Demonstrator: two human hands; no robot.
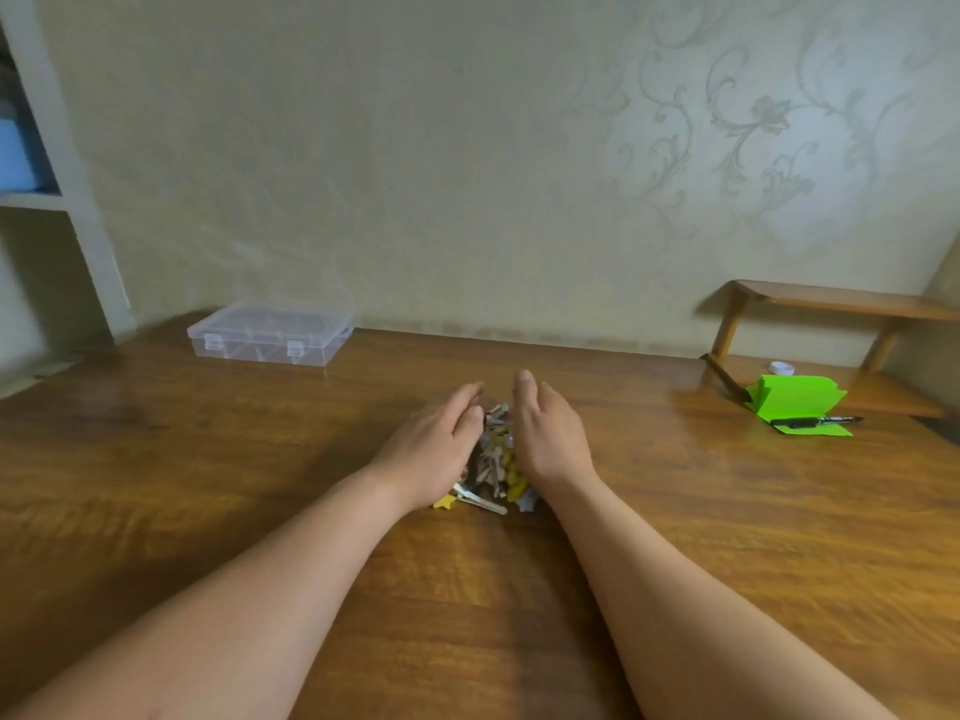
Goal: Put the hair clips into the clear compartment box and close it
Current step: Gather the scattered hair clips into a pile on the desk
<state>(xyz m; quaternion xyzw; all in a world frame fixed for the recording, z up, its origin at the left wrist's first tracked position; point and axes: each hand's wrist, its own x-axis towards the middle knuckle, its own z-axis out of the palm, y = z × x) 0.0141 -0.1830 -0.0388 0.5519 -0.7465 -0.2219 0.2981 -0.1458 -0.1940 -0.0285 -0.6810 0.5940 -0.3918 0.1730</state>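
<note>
- Left hand point(436, 449): fingers straight and together, palm turned inward; it lay against the left side of the pile and gripped nothing.
- Right hand point(548, 433): likewise flat, fingers extended, palm facing the left hand; it bordered the right side of the pile; the fingertips of the two hands nearly met at the far end, slightly apart.
- Hair clips point(496, 459): a mixed heap, yellow, grey and pale pieces, lying on the table between the two palms; a silver clip with a yellow star jutted out at the near left, beneath the left wrist.
- Table point(208, 459): brown wood, glossy; both forearms reached over it from the near edge.
- Clear compartment box point(270, 332): far left on the table, against the wall, well apart from the clips; lid down; two clasps on its near side.
- Green paper point(795, 402): far right, folded; a black marker point(815, 421) lay across it; a white cap point(782, 367) stood just behind.
- Small wooden shelf point(831, 298): above the paper, at the far right.
</note>
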